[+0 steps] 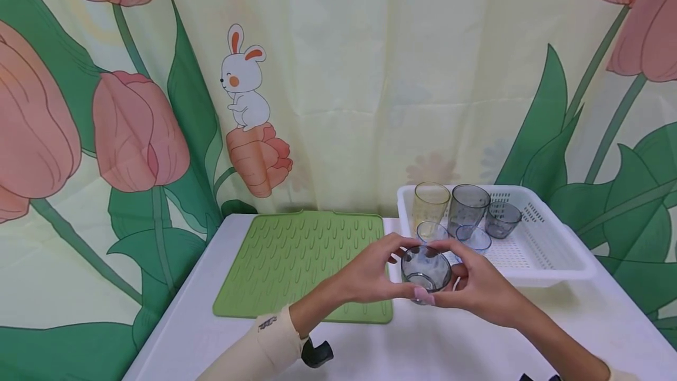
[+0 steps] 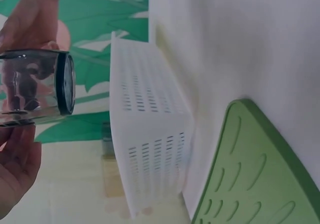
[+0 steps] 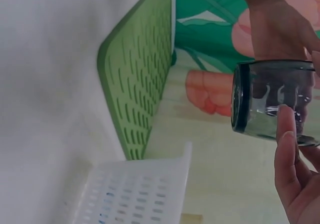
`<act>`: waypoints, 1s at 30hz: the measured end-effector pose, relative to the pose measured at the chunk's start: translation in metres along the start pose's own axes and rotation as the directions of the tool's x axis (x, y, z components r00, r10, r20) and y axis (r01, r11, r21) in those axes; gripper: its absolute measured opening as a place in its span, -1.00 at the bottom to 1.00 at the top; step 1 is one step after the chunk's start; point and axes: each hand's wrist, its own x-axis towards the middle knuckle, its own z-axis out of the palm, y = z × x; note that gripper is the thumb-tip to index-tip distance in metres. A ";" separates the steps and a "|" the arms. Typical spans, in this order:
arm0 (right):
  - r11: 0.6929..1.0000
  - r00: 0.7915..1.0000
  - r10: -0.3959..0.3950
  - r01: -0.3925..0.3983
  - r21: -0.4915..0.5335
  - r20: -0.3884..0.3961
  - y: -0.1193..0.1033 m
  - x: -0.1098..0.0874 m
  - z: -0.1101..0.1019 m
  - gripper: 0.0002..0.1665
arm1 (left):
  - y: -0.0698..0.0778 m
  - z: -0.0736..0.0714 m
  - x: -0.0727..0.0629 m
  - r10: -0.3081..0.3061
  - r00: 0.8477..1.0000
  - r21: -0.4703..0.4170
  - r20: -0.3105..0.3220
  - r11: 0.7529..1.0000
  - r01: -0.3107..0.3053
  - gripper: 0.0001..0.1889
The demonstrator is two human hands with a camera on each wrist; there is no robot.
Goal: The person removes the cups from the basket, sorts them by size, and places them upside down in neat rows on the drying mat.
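A small grey-tinted drinking glass (image 1: pixel 425 269) is held in the air between both hands, in front of the basket. My left hand (image 1: pixel 376 270) grips its left side, thumb at the near side and fingers toward the far rim. From the right, my right hand (image 1: pixel 482 288) grips the same glass, and the two thumbs meet at the near side. Both wrist views show the glass (image 2: pixel 32 86) clear of the table, its thick dark base (image 3: pixel 241 96) toward the tabletop. Some fingertips are hidden behind the glass in the head view.
A white perforated basket (image 1: pixel 568 263) at the right holds a tall yellow glass (image 1: pixel 429 201), a tall grey glass (image 1: pixel 468 207), a short grey glass (image 1: pixel 502 220) and two blue-rimmed glasses. Left of it lies a ridged green drying mat (image 1: pixel 301 263). A patterned curtain (image 1: pixel 338 75) hangs behind the table.
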 end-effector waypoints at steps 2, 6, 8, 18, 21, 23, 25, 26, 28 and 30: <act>1.000 1.000 0.008 -0.008 0.006 0.013 0.001 0.000 0.002 -0.08 | -0.001 0.000 -0.002 -0.003 1.000 0.002 -0.002 1.000 0.003 -0.27; 0.999 0.999 0.012 -0.014 0.032 0.046 0.003 0.000 0.005 -0.04 | -0.003 0.001 -0.006 0.007 1.000 0.009 -0.004 1.000 -0.007 -0.31; 0.998 0.998 0.001 -0.004 0.056 0.062 0.006 0.001 0.007 -0.02 | -0.004 0.000 -0.007 0.019 1.000 0.015 -0.007 1.000 -0.019 -0.33; 0.974 0.994 -0.086 0.070 0.216 0.069 0.019 0.008 0.023 -0.04 | -0.005 -0.007 -0.008 0.032 0.999 0.019 -0.015 0.999 -0.032 -0.42; 0.978 0.995 -0.076 0.061 0.199 0.070 0.021 0.009 0.025 -0.05 | -0.006 -0.007 -0.008 0.008 1.000 0.016 0.004 1.000 -0.008 -0.39; 0.983 0.996 -0.056 0.044 0.176 0.063 0.022 0.010 0.025 -0.05 | -0.006 -0.008 -0.009 -0.007 1.000 0.030 0.021 1.000 0.006 -0.36; 0.987 0.997 -0.052 0.042 0.152 0.059 0.023 0.011 0.027 -0.06 | -0.006 -0.008 -0.010 -0.022 0.999 0.050 0.039 0.999 0.020 -0.30; 0.989 0.997 -0.050 0.041 0.145 0.057 0.023 0.012 0.027 -0.06 | -0.007 -0.009 -0.011 -0.027 0.999 0.062 0.046 0.998 0.024 -0.28; 0.989 0.997 -0.056 0.047 0.143 0.058 0.023 0.013 0.028 -0.07 | -0.007 -0.010 -0.012 -0.030 0.998 0.086 0.052 0.996 0.025 -0.26; 0.988 0.996 -0.061 0.051 0.146 0.064 0.024 0.015 0.030 -0.07 | -0.008 -0.011 -0.012 -0.027 0.998 0.106 0.053 0.994 0.021 -0.26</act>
